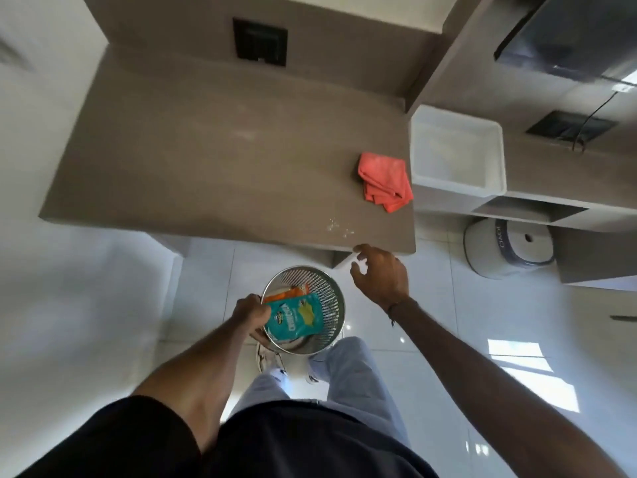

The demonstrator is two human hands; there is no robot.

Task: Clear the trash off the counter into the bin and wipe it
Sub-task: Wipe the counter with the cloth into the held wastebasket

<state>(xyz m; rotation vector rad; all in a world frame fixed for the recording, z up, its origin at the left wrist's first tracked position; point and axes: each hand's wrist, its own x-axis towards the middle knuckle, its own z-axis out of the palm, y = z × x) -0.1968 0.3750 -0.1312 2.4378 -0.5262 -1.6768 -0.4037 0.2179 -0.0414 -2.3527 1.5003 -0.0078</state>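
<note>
My left hand [250, 312] grips the rim of a round metal mesh bin [327, 288], held above the floor just below the counter's front edge. Inside the bin lie a teal snack packet [296, 317] and an orange packet [282, 295] under it. My right hand [379, 274] hovers at the front edge of the brown counter [206, 150], fingers spread and curled, with nothing clearly in it. White crumbs [339, 227] are scattered on the counter just beyond that hand. A folded coral cloth [384, 181] lies at the counter's right end.
A white rectangular basin [455, 153] sits right of the counter. A round paper dispenser [510, 246] hangs under the shelf at right. Dark wall plates [260, 41] are set in the back wall. My feet and legs stand on glossy white floor tiles [482, 339].
</note>
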